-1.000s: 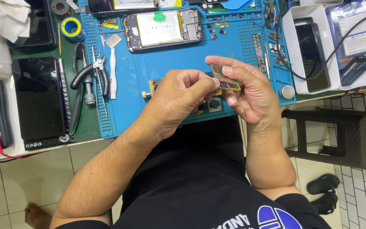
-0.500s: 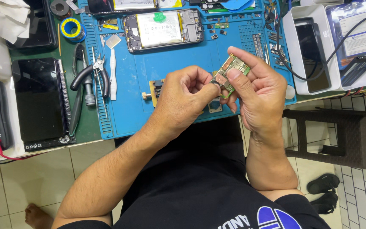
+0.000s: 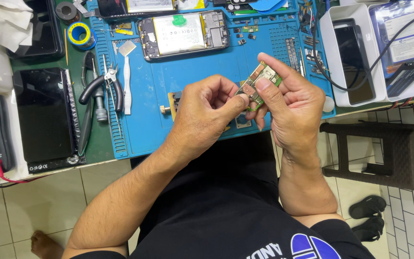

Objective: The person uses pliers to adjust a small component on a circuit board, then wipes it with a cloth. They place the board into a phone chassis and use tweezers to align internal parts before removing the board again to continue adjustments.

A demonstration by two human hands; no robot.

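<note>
Two hands are closed on a small green circuit board [image 3: 256, 84]: it is pinched by the right hand [image 3: 291, 103] and picked at by the left hand [image 3: 206, 112], above a ribbed blue mat [image 3: 168, 91] beside tiled floor [image 3: 44, 201].

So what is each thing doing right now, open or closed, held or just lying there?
small green circuit board: held up, pinched by both hands
left hand: fingertips on the board's edge
right hand: gripping the board
phone: back off, lying on the blue mat
pliers: lying untouched
</note>
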